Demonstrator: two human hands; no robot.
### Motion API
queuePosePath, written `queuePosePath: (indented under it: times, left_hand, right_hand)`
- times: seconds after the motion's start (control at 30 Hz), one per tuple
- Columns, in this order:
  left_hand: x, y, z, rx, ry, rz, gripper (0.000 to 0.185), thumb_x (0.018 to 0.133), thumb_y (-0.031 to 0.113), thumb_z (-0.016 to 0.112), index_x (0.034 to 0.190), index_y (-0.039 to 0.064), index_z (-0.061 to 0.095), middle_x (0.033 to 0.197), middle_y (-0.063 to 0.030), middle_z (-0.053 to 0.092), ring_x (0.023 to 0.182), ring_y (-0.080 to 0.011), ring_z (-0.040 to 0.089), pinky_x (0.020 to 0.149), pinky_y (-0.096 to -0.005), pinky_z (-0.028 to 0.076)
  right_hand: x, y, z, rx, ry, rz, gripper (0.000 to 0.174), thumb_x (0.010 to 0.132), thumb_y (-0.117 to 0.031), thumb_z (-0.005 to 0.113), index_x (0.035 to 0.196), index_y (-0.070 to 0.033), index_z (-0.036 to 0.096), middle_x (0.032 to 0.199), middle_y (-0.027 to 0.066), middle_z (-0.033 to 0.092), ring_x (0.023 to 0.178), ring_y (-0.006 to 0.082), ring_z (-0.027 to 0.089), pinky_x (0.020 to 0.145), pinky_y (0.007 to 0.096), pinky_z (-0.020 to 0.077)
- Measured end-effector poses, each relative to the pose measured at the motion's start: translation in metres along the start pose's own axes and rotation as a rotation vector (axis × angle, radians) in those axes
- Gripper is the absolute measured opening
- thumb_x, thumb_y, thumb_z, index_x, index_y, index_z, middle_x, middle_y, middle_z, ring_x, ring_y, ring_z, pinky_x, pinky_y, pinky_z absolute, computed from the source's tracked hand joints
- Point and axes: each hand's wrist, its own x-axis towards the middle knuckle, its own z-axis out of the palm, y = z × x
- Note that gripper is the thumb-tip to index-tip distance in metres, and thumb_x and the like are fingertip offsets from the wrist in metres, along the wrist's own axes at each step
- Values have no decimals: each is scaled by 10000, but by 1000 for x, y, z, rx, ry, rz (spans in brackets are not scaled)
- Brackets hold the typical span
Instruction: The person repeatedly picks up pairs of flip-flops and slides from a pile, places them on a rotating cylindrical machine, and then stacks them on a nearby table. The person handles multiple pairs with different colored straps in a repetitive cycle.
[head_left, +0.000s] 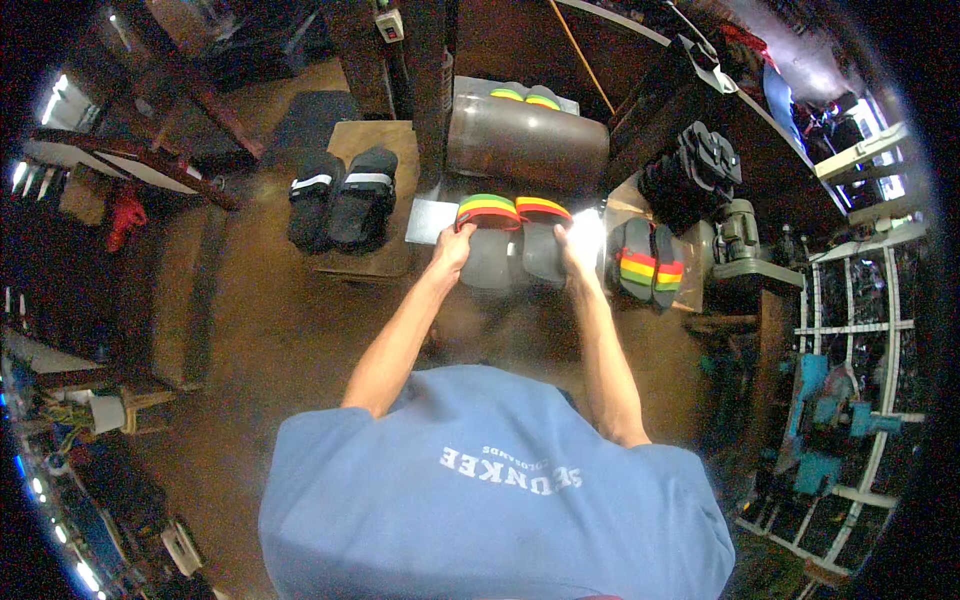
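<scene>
My left hand (454, 249) grips the outer side of a grey slide sandal (487, 251) with a green, yellow and red striped strap. In my right hand (571, 251) is the outer edge of a matching sandal (541, 244). The two sandals lie side by side, straps away from me, over a bright metal plate (430, 220) at the mouth of a rounded metal housing (529, 135). Beyond that housing, the ends of another striped pair (525, 95) show on a metal surface. My fingers are partly hidden under the sandals.
On a wooden board (375, 262) at left rest black sandals with white bands (343, 199). To the right are another striped pair (649, 262), a pile of black sandals (701, 165) and an electric motor (739, 229). A dark post (431, 90) rises beside the housing.
</scene>
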Motion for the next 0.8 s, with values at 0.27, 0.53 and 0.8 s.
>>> queuePosePath:
  times: [0.27, 0.53, 0.8]
  left_hand:
    - [54, -16, 4, 83, 16, 120, 349, 993, 235, 628, 1227, -19, 677, 1087, -84, 698, 1021, -173, 617, 948, -334, 473]
    - [33, 31, 14, 150, 26, 28, 408, 1009, 245, 620, 1322, -18, 623, 1229, -101, 688, 1134, -194, 604, 1034, -352, 446]
    - [62, 133, -126, 944, 140, -70, 345, 958, 294, 709, 1193, 42, 705, 989, -133, 780, 789, -217, 728, 768, -337, 557]
  right_hand:
    - [27, 19, 10, 233, 42, 95, 381, 1017, -325, 673, 1142, 32, 717, 1046, 115, 743, 898, 225, 674, 832, 387, 524]
    - [48, -2, -7, -247, -75, -103, 522, 1064, -442, 557, 1099, 51, 726, 1017, 184, 761, 947, 298, 716, 862, 418, 531]
    - [45, -200, -18, -685, -505, -246, 542, 960, -547, 658, 934, -16, 764, 804, 155, 738, 760, 249, 731, 705, 413, 565]
